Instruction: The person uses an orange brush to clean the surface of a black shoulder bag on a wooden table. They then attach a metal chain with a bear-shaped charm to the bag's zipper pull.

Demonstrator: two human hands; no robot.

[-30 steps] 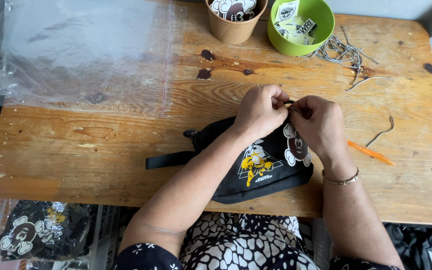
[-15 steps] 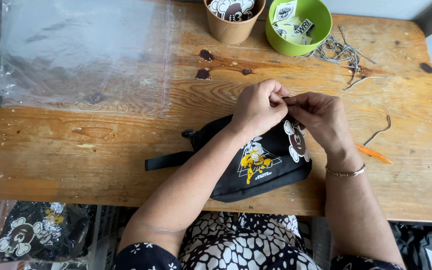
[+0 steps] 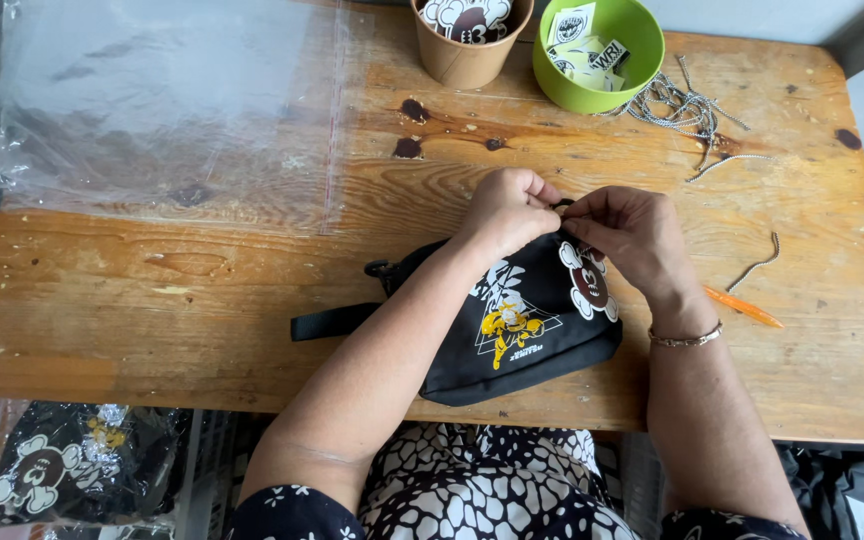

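Two hands (image 3: 577,220) on black printed pouch (image 3: 522,320)

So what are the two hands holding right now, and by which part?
Both the left hand and right hand pinch the top edge of the black printed pouch on the wooden table. What sits between the fingertips is too small to tell.

Zip end of pouch: the left hand (image 3: 510,208) and right hand (image 3: 624,228) meet at the far edge of the black pouch (image 3: 527,325), covering whatever the fingertips pinch there.
Pouch print: partly masked by the left forearm.
Paper cup (image 3: 467,35): rim cut off by the far frame edge.
Green bowl (image 3: 599,45): far rim cropped.
Plastic sheet (image 3: 152,100): runs off the left and far edges.
Bagged pouch (image 3: 62,470): under the near left table edge, part hidden.
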